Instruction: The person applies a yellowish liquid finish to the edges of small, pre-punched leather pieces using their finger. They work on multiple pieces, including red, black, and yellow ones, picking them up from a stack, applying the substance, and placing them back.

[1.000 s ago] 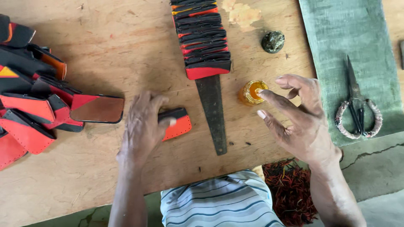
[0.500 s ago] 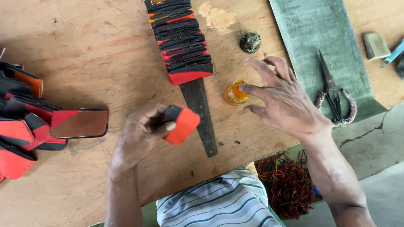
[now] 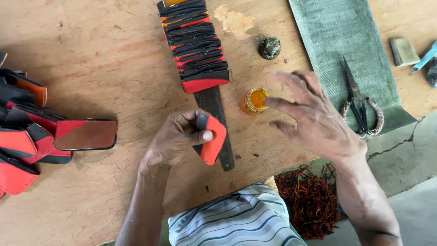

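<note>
Red and black, the small curved leather piece [image 3: 210,136] sits low in the middle of the frame, pinched by the left hand [image 3: 175,139]: thumb across its black edge, fingers curled behind, lifted clear of the plywood bench [image 3: 114,59]. To the right, the right hand [image 3: 314,118] hovers spread and empty, fingers loose and grasping nothing, its fingertips [image 3: 269,103] just beside the small amber glass jar of orange paste [image 3: 254,101] that stands open on the bench.

Judging from this, the step in hand looks like coating one piece with paste; the next move would call for a fingertip dipped in the jar and carried to the held piece, with the left hand turning its face up and keeping it steady.

Under the held piece runs a long dark strip [image 3: 214,118], and further up it carries a row of overlapped red and black leather pieces [image 3: 193,43]. At the left edge lies a heap of similar red and black pieces [image 3: 41,136]. Toward the upper right are a dark round lump [image 3: 269,48], a green cloth [image 3: 346,50] and scissors with wrapped handles [image 3: 362,107] lying on it.
</note>
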